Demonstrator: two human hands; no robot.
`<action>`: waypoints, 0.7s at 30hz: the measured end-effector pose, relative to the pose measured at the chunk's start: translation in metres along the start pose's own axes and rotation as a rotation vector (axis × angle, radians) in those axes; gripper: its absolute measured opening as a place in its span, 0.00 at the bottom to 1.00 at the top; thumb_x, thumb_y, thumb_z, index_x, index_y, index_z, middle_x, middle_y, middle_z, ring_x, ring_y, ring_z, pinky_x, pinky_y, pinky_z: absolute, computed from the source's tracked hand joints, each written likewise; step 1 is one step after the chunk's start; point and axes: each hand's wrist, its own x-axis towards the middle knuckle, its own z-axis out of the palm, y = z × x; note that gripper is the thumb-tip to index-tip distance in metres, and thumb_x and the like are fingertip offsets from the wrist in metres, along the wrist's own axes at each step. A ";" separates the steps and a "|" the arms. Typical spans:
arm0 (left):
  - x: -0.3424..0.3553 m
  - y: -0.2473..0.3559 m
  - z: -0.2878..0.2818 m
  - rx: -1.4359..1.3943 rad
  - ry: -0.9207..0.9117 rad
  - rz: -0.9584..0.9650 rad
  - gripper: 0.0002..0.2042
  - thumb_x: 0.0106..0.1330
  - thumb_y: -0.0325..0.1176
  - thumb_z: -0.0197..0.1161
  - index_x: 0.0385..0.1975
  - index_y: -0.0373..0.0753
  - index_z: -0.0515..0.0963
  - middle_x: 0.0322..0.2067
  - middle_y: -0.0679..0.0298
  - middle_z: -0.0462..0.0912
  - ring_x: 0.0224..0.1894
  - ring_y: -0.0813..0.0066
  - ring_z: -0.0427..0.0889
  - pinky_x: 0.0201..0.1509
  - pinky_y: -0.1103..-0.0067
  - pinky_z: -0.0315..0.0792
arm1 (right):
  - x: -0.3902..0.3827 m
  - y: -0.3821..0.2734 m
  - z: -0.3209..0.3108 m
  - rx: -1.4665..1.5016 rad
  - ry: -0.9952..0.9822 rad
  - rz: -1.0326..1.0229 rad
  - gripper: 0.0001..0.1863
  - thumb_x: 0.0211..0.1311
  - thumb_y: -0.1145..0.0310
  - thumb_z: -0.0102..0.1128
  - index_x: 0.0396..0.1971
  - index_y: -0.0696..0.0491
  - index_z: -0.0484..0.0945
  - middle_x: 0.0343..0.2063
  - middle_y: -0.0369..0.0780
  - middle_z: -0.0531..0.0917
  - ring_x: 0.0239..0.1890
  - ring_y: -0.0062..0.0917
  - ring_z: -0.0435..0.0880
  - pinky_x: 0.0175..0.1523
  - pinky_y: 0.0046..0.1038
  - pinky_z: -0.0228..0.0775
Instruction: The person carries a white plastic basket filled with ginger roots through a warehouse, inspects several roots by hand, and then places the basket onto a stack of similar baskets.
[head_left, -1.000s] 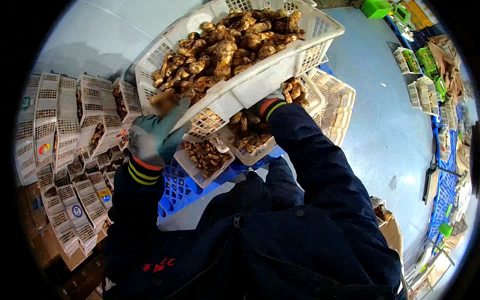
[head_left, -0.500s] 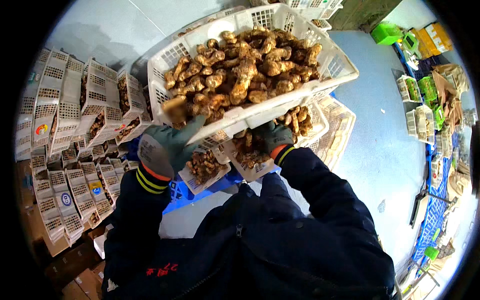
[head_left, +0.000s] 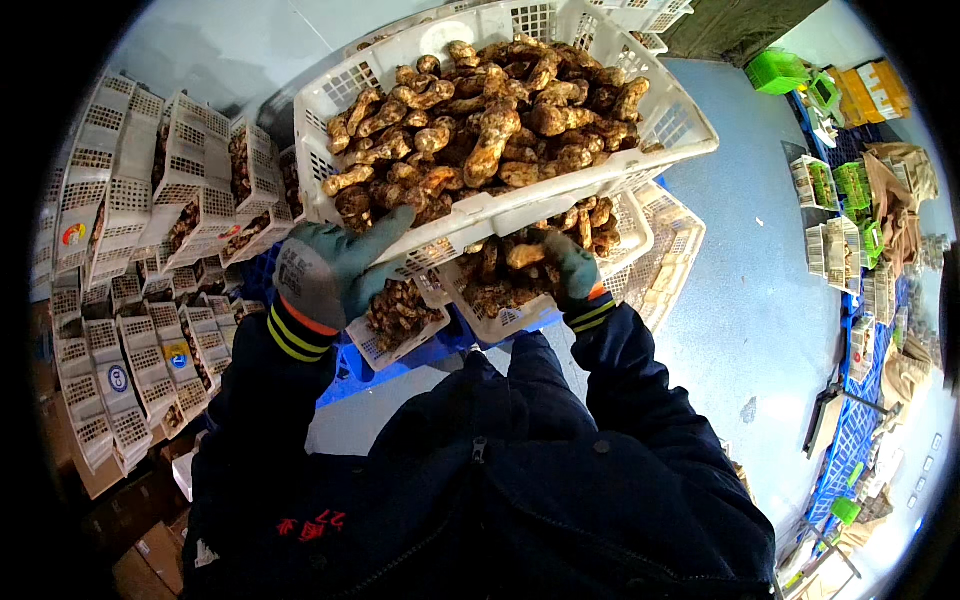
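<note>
A large white plastic crate (head_left: 560, 200) heaped with brown, earthy-looking mushrooms (head_left: 490, 140) stands in front of me, its near side raised over smaller trays. My left hand (head_left: 325, 265), in a grey-green glove, is at its near left corner. The thumb lies against the rim while the other fingers are mostly hidden. Below the rim, over a white tray (head_left: 495, 328) of mushrooms, my gloved right hand (head_left: 575, 268) is closed around the end of a pale brown mushroom (head_left: 525, 256). Part of its grip is hidden.
Stacked white crates (head_left: 130, 210) rise at the left. Another filled tray (head_left: 385, 350) sits beside the near one, on a blue support (head_left: 345, 375). To the right, beyond the pale blue floor (head_left: 730, 270), blue pallets (head_left: 845, 440) hold small baskets. A green crate (head_left: 777, 71) stands far right.
My right hand has drawn up and to the right from inside the tray, with a mushroom now at its fingertips. A blurred mushroom by the large crate's left side now lies on the heap.
</note>
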 end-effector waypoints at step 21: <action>-0.012 -0.008 0.005 0.024 -0.060 -0.030 0.22 0.50 0.38 0.66 0.48 0.43 0.75 0.11 0.61 0.73 0.11 0.69 0.69 0.17 0.76 0.65 | -0.033 0.019 -0.011 0.426 -0.216 0.080 0.30 0.56 0.82 0.48 0.60 0.63 0.51 0.46 0.50 0.73 0.42 0.33 0.78 0.47 0.29 0.74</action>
